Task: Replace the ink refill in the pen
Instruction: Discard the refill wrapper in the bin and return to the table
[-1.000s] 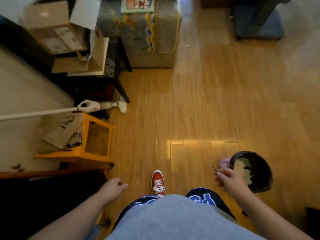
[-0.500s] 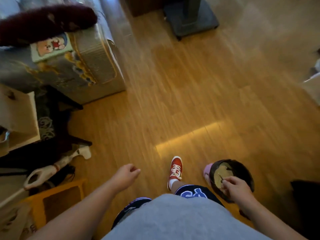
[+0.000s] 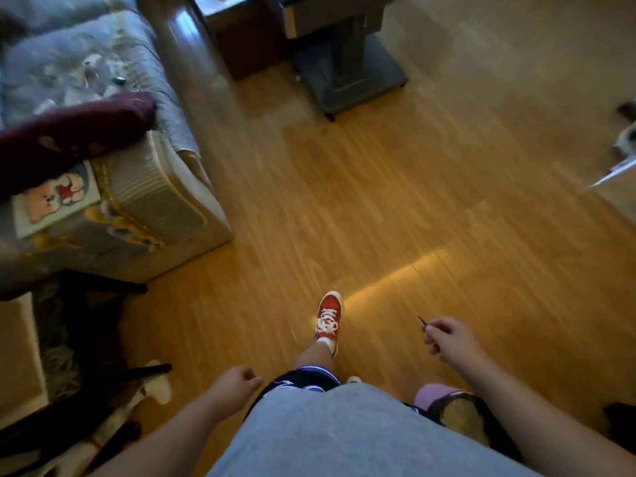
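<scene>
My right hand point(image 3: 451, 342) is out in front at the lower right, fingers pinched on a thin dark ink refill point(image 3: 420, 319) whose tip sticks up and to the left. My left hand point(image 3: 234, 385) hangs at the lower middle, curled into a loose fist with nothing in it. No pen body is visible in the head view. I am standing on a wooden floor point(image 3: 395, 208), and my red shoe point(image 3: 328, 318) is stepping forward between my hands.
A patterned sofa point(image 3: 155, 201) with a dark red cushion point(image 3: 75, 132) fills the left side. A grey pedestal base point(image 3: 351, 77) stands at the top middle. A dark round bin point(image 3: 457, 411) sits under my right forearm. A white vacuum point(image 3: 151, 390) lies at the lower left.
The view has swung to the right as I walk. My right hand, with the refill in it, has moved from over the round bin to out in front of me.
</scene>
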`<state>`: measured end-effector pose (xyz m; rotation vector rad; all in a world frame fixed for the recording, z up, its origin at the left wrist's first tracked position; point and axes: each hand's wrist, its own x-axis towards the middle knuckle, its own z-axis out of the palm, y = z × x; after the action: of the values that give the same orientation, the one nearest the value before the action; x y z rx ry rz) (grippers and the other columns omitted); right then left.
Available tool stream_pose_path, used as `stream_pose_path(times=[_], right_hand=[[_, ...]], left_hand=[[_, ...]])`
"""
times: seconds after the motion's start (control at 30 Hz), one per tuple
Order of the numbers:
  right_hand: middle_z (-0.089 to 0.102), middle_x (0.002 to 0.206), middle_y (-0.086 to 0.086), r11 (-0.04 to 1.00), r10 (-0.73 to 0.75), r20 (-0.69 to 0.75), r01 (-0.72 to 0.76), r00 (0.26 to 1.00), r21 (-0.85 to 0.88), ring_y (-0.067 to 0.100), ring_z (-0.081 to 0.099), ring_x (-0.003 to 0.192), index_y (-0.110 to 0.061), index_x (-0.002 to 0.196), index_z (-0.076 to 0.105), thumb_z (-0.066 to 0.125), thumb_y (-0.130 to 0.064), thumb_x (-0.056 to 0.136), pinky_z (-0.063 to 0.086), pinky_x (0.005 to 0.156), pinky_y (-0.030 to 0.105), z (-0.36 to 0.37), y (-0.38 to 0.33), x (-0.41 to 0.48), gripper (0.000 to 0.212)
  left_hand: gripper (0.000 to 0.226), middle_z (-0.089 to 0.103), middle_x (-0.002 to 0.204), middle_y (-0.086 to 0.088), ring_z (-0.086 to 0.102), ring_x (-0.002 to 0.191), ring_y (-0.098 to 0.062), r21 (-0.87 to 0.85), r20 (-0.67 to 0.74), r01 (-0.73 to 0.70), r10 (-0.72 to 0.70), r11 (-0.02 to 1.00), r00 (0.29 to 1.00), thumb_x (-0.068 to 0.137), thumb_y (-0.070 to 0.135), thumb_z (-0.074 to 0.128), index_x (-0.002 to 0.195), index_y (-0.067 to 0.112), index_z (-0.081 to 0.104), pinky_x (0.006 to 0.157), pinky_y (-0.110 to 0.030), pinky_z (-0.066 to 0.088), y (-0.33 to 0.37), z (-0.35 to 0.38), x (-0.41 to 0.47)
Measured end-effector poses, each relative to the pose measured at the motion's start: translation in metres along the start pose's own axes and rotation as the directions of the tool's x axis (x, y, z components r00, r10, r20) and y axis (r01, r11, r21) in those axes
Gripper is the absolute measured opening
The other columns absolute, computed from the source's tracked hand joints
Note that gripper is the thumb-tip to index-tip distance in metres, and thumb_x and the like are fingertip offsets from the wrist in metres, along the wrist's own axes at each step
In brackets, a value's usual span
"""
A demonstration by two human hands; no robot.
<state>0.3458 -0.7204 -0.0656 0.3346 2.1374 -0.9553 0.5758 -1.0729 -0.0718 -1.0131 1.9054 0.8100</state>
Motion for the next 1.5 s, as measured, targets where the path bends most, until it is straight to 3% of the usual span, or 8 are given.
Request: stream_pose_path(times=[0.2, 0.43, 0.57, 0.73, 0.9, 1.03, 1.27, 1.5], right_hand=[[0.069, 0.076, 0.005, 0.988, 0.122, -0.108, -0.11, 0.987, 0.111, 0.019, 0.063, 0.061, -0.018, 0.087, 0.067, 0.055, -0.016, 0.095, 0.044, 0.054, 0.027, -0.034, -0.037, 0.04, 0.015], [0.065, 0.073, 0.01, 0.899, 0.356, -0.232, -0.264, 0.905, 0.348, 0.022, 0.059, 0.06, -0.009, 0.084, 0.068, 0.054, -0.008, 0.095, 0.045, 0.051, 0.029, -0.086, -0.016, 0.041, 0.017], [0.064, 0.069, 0.009, 0.83, 0.464, -0.265, -0.31, 0.845, 0.465, 0.019, 0.058, 0.056, -0.01, 0.076, 0.066, 0.054, -0.007, 0.095, 0.043, 0.049, 0.027, -0.114, 0.012, 0.039, 0.022], [0.068, 0.075, 0.01, 0.712, 0.582, -0.197, -0.376, 0.789, 0.593, 0.021, 0.063, 0.065, -0.013, 0.079, 0.068, 0.053, -0.013, 0.096, 0.048, 0.057, 0.029, -0.153, 0.056, 0.056, 0.023], [0.068, 0.077, 0.014, 0.636, 0.633, -0.136, -0.412, 0.762, 0.653, 0.02, 0.064, 0.057, -0.015, 0.082, 0.067, 0.052, -0.018, 0.097, 0.049, 0.049, 0.027, -0.219, 0.075, 0.085, 0.021], [0.065, 0.074, 0.011, 0.673, 0.596, -0.179, -0.365, 0.782, 0.644, 0.022, 0.058, 0.061, -0.014, 0.079, 0.065, 0.053, -0.014, 0.097, 0.046, 0.056, 0.032, -0.288, 0.072, 0.116, 0.022], [0.066, 0.064, 0.002, 0.752, 0.522, -0.305, -0.261, 0.796, 0.606, 0.016, 0.061, 0.055, -0.017, 0.07, 0.066, 0.056, -0.018, 0.095, 0.044, 0.051, 0.026, -0.4, 0.045, 0.178, 0.026], [0.068, 0.076, 0.007, 0.704, 0.563, -0.322, -0.238, 0.761, 0.669, 0.023, 0.064, 0.067, -0.016, 0.078, 0.066, 0.055, -0.015, 0.095, 0.049, 0.063, 0.033, -0.478, 0.042, 0.225, 0.021]], left_hand=[[0.021, 0.069, 0.081, 0.003, 0.065, 0.074, -0.011, 0.157, 0.029, -0.052, 0.048, 0.986, 0.998, 0.091, 0.041, 0.056, 0.079, 0.026, 0.063, 0.067, -0.029, 0.053, 0.098, -0.091, 0.086], [0.02, 0.07, 0.083, 0.0, 0.066, 0.076, -0.016, 0.377, 0.1, -0.252, 0.232, 0.891, 0.968, 0.092, 0.04, 0.055, 0.08, 0.025, 0.063, 0.068, -0.029, 0.053, 0.289, -0.165, 0.14], [0.02, 0.07, 0.081, -0.004, 0.064, 0.07, -0.017, 0.378, 0.179, -0.394, 0.352, 0.838, 0.919, 0.093, 0.031, 0.055, 0.078, 0.02, 0.064, 0.06, -0.025, 0.047, 0.418, -0.149, 0.144], [0.022, 0.073, 0.088, -0.008, 0.07, 0.083, -0.027, 0.386, 0.263, -0.524, 0.453, 0.759, 0.852, 0.091, 0.035, 0.055, 0.081, 0.019, 0.066, 0.063, -0.029, 0.049, 0.558, -0.093, 0.137], [0.021, 0.071, 0.087, -0.004, 0.066, 0.074, -0.016, 0.462, 0.355, -0.572, 0.449, 0.678, 0.82, 0.091, 0.039, 0.055, 0.081, 0.023, 0.065, 0.06, -0.027, 0.048, 0.658, -0.048, 0.129], [0.023, 0.065, 0.077, -0.005, 0.058, 0.065, -0.014, 0.524, 0.376, -0.574, 0.434, 0.629, 0.819, 0.094, 0.034, 0.055, 0.084, 0.015, 0.063, 0.055, -0.024, 0.044, 0.712, -0.032, 0.124], [0.029, 0.066, 0.082, -0.009, 0.056, 0.068, -0.017, 0.618, 0.329, -0.487, 0.36, 0.617, 0.873, 0.094, 0.036, 0.054, 0.093, 0.009, 0.064, 0.063, -0.027, 0.044, 0.788, -0.023, 0.138], [0.027, 0.069, 0.096, -0.017, 0.061, 0.078, -0.023, 0.65, 0.402, -0.527, 0.34, 0.548, 0.85, 0.094, 0.034, 0.055, 0.091, 0.008, 0.064, 0.074, -0.033, 0.05, 0.924, 0.007, 0.169]])
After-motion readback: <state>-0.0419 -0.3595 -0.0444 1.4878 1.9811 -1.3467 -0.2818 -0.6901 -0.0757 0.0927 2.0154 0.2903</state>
